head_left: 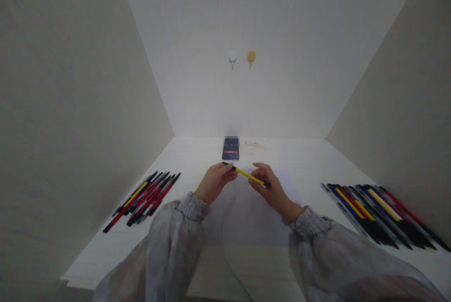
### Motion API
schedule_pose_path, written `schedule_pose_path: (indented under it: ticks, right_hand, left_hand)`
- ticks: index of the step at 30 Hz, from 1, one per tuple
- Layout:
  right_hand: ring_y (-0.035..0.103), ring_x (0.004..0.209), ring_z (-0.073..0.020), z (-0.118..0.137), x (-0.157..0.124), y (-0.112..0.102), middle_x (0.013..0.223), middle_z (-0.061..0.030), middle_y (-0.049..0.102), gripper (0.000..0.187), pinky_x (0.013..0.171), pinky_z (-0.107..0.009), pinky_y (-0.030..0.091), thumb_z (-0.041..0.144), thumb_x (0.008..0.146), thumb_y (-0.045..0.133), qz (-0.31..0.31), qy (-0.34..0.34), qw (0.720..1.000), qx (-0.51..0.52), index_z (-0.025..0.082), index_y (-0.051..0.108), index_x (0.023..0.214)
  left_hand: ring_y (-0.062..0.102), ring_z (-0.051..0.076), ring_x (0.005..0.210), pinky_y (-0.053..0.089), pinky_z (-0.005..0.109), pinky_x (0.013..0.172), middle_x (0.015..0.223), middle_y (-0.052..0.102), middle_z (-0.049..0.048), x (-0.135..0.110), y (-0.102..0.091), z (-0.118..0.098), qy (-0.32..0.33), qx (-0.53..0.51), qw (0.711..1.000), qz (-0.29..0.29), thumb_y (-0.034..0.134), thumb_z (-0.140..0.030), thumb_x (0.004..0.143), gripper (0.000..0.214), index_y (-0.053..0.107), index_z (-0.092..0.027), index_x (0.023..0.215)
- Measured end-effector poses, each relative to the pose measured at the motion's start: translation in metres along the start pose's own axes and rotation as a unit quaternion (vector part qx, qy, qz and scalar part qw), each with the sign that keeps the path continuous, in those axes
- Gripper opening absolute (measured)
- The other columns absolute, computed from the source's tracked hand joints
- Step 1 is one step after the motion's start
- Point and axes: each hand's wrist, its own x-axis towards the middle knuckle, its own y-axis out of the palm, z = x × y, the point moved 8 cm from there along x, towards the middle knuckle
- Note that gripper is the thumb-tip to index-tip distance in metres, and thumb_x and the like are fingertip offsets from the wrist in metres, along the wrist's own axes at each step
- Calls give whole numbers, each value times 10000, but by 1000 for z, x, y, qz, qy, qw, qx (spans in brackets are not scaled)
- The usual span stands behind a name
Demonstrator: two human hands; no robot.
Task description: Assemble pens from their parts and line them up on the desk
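A yellow pen with black ends is held aslant above the table, in front of my chest. My left hand pinches its black upper-left end between thumb and fingers. At the lower-right end, my right hand has its fingers bent around the pen, with the index finger raised off it. The black end of the pen shows against the right palm. Beneath both hands lies a pale sheet on the white table.
Several red, yellow, grey and black pens lie in a loose pile on the left. A wider row of mixed-colour pens lies on the right. A phone is near the back wall; a thin cable runs toward me. Walls enclose both sides.
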Motion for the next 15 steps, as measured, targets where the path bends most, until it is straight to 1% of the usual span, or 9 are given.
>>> schedule_pose_path:
  ticks: [1,2,4,5,6,8,11,13,15]
  right_hand:
    - [524,634,-121,-2,1,-1,711,11,549,393,598,-266,414,271,702,568,-10,21,998,54,231,417,1062]
    - [533,624,-121,-6,2,-4,694,12,557,322,597,-270,415,282,710,560,-28,46,993,106,225,454,1008]
    - [532,571,-116,-19,3,-10,618,18,552,153,578,-270,412,308,724,542,-77,101,972,198,202,517,832]
    - [518,530,-109,-27,3,-13,576,24,540,131,555,-266,406,319,721,544,-102,129,958,233,195,522,759]
    - [498,492,-102,-35,2,-16,545,30,525,140,525,-258,396,327,713,552,-127,155,944,261,192,518,716]
    - [460,447,-95,-48,1,-19,514,38,497,160,470,-244,369,339,690,576,-157,195,924,288,193,509,699]
    - [441,449,-93,-56,0,-21,535,30,480,194,443,-235,354,368,687,573,-171,217,918,284,193,490,673]
    - [440,458,-87,-57,1,-19,588,17,492,217,437,-228,356,388,692,561,-159,224,918,287,189,482,660]
    - [442,457,-77,-56,1,-15,638,7,506,232,429,-221,355,400,695,554,-137,231,915,300,181,486,659]
  left_hand:
    - [555,70,639,444,219,699,707,582,14,2,5,9,-12,-26,1000,6,597,-232,666,133,547,-113,695]
    - [563,71,661,444,211,707,732,591,19,4,9,16,-18,-41,999,15,602,-221,665,126,553,-115,709]
    - [572,83,675,450,209,693,731,601,34,6,13,26,-27,-34,998,36,614,-218,656,135,557,-106,705]
    - [574,86,662,454,208,670,721,605,36,5,15,31,-36,-8,998,55,619,-230,654,151,560,-107,718]
    - [575,86,636,457,207,639,706,607,34,5,14,35,-40,19,997,60,632,-234,641,170,561,-107,729]
    - [572,89,575,458,216,583,671,609,23,5,9,40,-42,80,994,53,651,-248,615,220,565,-112,765]
    - [557,87,517,455,225,545,619,601,9,6,2,44,-26,168,985,33,657,-271,593,238,575,-112,749]
    - [536,76,490,445,212,519,599,589,1,5,3,49,-13,220,974,43,640,-287,604,217,583,-114,723]
    - [505,63,452,419,192,473,573,570,-10,5,6,56,-6,267,961,67,606,-304,632,203,591,-120,716]
